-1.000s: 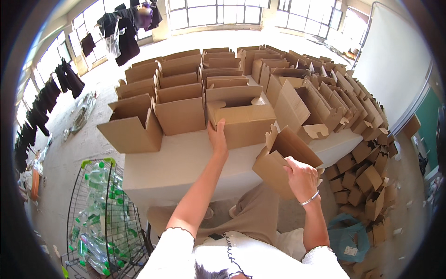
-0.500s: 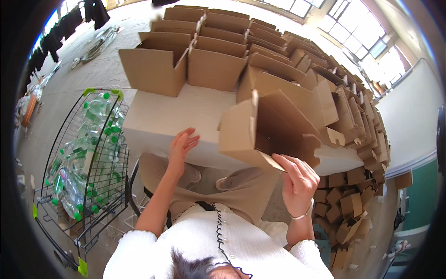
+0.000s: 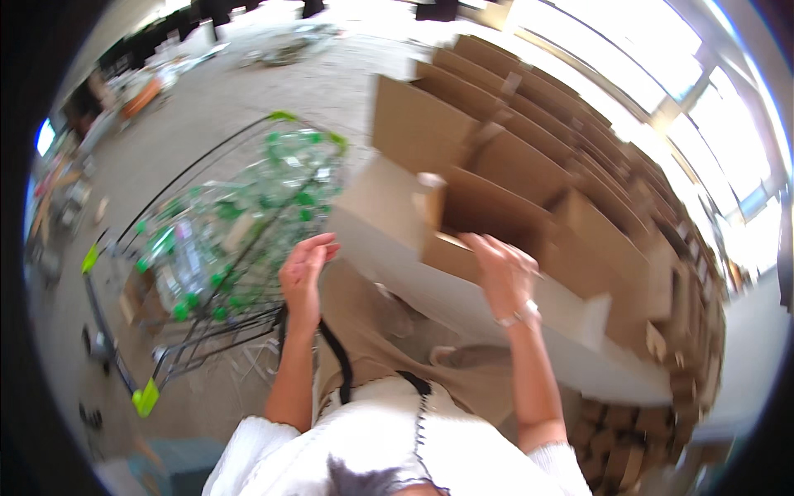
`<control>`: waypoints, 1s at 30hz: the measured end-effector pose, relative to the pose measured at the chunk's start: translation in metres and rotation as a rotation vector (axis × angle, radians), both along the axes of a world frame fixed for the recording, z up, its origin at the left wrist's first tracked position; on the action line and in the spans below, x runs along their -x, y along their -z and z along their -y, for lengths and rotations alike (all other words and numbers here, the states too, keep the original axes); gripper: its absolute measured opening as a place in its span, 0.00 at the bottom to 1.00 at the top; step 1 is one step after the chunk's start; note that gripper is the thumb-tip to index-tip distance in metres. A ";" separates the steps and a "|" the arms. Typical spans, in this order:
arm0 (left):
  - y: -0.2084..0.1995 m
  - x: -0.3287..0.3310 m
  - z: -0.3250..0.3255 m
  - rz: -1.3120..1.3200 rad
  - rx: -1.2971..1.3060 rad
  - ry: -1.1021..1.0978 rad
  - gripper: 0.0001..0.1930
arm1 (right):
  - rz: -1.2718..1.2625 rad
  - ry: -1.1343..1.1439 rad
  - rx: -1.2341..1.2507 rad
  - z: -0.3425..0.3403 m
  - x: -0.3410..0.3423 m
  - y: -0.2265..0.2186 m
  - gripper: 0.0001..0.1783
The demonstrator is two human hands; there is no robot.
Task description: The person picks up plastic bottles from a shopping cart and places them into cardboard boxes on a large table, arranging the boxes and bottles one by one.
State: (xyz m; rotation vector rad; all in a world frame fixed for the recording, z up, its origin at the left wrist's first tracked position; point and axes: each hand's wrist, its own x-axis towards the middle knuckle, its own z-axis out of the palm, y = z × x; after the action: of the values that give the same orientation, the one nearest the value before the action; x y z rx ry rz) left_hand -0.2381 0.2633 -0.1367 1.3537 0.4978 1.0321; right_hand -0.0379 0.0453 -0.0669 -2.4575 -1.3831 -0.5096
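The right hand [image 3: 503, 273] is clamped on an open cardboard box [image 3: 488, 223] at the table [image 3: 463, 306]; the left hand [image 3: 303, 273], fingers apart and empty, hovers near the bottle cart [image 3: 223, 240], likely next to pick bottles.

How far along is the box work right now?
Done: rows of open cardboard boxes stand across the white table. In hand: the right hand grips one open box at the table's edge. The left hand is empty, near the wire cart full of bottles, none boxed that I can see.

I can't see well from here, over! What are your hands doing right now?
Right hand grips open cardboard box at table edge. Left hand free, open, beside wire cart of green-capped bottles. Nothing between them.
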 end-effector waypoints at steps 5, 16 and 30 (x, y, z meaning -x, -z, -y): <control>-0.043 0.048 -0.060 -0.321 -0.404 -0.378 0.10 | 0.011 0.119 0.005 0.010 0.002 0.011 0.19; 0.018 0.020 -0.290 -1.113 -0.750 -0.065 0.10 | 0.064 0.082 -0.033 -0.002 0.007 0.012 0.21; 0.155 -0.129 -0.318 -1.004 0.102 -0.424 0.34 | 0.047 0.121 -0.024 -0.003 0.008 0.007 0.26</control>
State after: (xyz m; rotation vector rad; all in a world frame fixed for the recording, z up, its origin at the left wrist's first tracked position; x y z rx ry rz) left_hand -0.1096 0.5809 -0.2920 1.6541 1.6099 0.5628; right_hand -0.0459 0.0487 -0.0741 -2.5361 -1.2435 -0.6108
